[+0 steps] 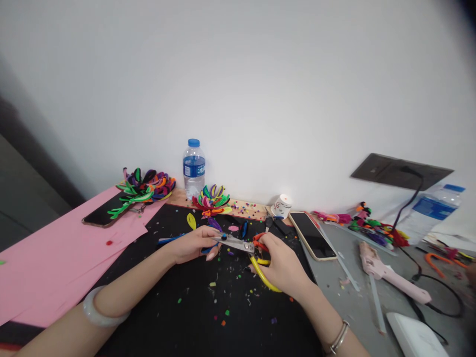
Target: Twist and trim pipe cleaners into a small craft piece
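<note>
My right hand [284,265] grips a pair of scissors [236,243] with one red and one yellow handle. The blades point left, their tips at my left hand [197,244]. Its thumb and fingers are pinched on a blue fuzzy strip [210,249], part of which shows below the blades. A small dark blue bit lies at the blades near the fingertips. Just beyond the hands are loose petal-like loops: a yellow loop [191,221], a purple loop [214,224] and a dark blue loop [244,229]. More blue strips [171,239] lie left of my left hand.
Small coloured scraps dot the black mat [193,312]. Behind stand a water bottle [194,171], a colourful loop bundle [211,198] and a paper cup [281,206]. Phones lie on both sides, one phone [314,236] at right, near a pink glue gun [394,277] with a cord. Pink paper [67,258] covers the left.
</note>
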A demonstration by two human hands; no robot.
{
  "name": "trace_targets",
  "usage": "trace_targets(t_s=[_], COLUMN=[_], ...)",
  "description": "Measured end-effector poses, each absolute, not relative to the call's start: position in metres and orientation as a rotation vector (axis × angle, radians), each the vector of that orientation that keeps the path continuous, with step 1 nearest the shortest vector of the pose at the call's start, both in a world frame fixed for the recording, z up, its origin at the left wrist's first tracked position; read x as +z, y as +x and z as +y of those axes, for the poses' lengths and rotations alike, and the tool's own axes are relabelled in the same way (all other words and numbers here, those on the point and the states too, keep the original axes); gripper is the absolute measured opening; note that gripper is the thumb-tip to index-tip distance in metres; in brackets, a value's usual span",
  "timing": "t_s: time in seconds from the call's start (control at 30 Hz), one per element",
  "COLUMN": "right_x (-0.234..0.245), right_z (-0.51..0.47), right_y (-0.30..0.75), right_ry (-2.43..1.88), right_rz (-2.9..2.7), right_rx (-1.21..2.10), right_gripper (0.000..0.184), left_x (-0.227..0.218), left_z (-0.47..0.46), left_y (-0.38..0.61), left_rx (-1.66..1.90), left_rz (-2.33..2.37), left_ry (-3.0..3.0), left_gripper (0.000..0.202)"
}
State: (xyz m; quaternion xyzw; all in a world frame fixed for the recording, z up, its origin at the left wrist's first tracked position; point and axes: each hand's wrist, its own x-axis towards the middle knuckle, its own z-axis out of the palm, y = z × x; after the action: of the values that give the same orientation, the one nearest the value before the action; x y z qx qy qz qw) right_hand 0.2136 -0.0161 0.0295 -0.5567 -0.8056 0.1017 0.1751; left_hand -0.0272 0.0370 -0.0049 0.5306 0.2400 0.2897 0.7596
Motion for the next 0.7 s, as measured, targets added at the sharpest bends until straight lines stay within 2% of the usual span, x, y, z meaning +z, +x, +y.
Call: trace_targets(t_s=[0.2, 0.37, 0.7], right_x=[0.024, 0.021, 0.02], right_z=[-0.013, -0.01, -0.023], right_y=[0.214, 0.218, 0.206], right_ry=[-1.678, -1.801, -1.795], right_rz=[-2.205, -2.147, -2.225], right_rx=[0.286, 0.228, 0.393], right_gripper=[0.032, 0.022, 0.03], left_x=[-0.004, -0.002, -0.004], left_z=[0.037, 0.036, 0.025], left_y=[-0.02, -0.014, -0.015], left_rx=[0.857, 1.065, 1.239], left_rz=[0.666, 0.965, 1.316], left_ry=[1.185, 1.507, 2.238], left_gripper=[0.025, 0.024, 0.019])
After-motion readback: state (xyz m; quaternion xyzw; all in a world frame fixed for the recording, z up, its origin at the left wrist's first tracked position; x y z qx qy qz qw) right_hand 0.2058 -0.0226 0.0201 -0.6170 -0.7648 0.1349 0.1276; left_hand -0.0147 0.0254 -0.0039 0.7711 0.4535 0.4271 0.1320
